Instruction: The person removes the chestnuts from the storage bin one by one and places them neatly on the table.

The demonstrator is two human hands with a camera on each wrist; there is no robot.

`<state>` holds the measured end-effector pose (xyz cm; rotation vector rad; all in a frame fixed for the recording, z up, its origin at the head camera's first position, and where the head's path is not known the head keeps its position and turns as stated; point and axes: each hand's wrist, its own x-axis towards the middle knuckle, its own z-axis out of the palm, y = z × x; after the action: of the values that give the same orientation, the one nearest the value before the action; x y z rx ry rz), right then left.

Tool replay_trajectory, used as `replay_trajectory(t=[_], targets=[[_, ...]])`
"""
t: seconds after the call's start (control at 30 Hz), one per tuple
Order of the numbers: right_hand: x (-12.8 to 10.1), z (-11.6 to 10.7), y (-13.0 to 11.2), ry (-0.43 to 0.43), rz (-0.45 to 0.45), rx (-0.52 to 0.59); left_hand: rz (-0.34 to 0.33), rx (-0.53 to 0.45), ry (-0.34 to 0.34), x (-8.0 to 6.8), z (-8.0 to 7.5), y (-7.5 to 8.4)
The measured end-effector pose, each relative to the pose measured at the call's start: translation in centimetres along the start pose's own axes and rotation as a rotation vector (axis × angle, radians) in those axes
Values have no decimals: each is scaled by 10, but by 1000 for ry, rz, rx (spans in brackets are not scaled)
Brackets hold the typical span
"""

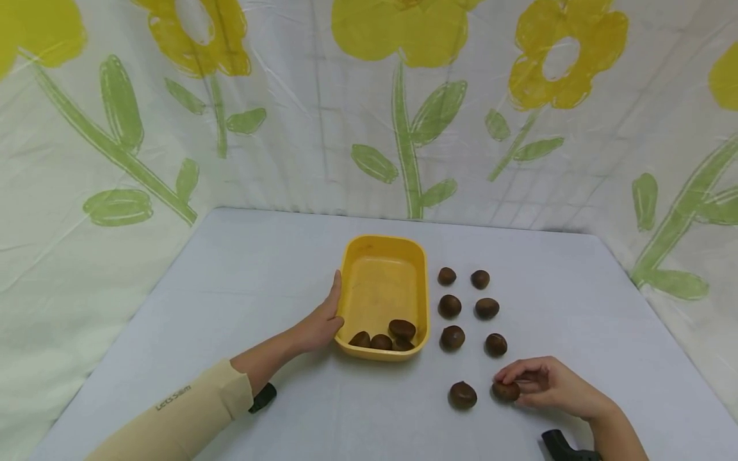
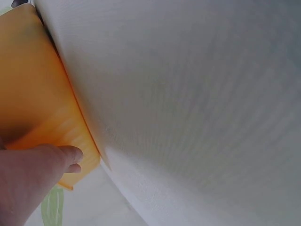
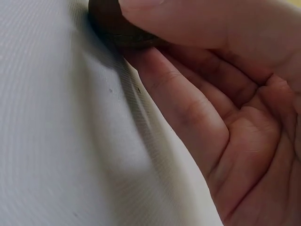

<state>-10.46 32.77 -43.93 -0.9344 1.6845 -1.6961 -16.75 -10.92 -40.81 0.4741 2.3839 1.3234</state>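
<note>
My left hand (image 1: 317, 325) holds the left side of a yellow plastic tray (image 1: 341, 288), thumb at the rim and index finger stretched along the outer wall. In the left wrist view, fingertips (image 2: 71, 154) lie against the orange-looking wall. Several brown chestnuts (image 1: 401, 330) are gathered at the tray's near end. Over on the right, my right hand (image 1: 556, 386) pinches a chestnut (image 1: 506, 392) between thumb and fingers, low over the white cloth. That chestnut (image 3: 106, 21) shows dark and partly covered by the thumb in the right wrist view.
Right of the tray, more chestnuts form two columns, from a far one (image 1: 446, 276) to a near one (image 1: 462, 396). White cloth (image 1: 277, 256) covers the table. A flower-printed curtain (image 1: 300, 141) hangs behind it. Black wrist devices (image 1: 562, 443) sit by both forearms.
</note>
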Motion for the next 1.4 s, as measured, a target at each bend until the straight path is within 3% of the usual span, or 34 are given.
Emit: replay_trajectory(t=[0.2,0.93,1.4], targets=[[1,1,-1,-14,-18,-22,7,0,2,0,-1,0],[-4,0,-9,21,73,-69,29,-4,-3,1,0,-2],[-1,2,-4,36,19,-125,24,-1,-4,0,0,-1]])
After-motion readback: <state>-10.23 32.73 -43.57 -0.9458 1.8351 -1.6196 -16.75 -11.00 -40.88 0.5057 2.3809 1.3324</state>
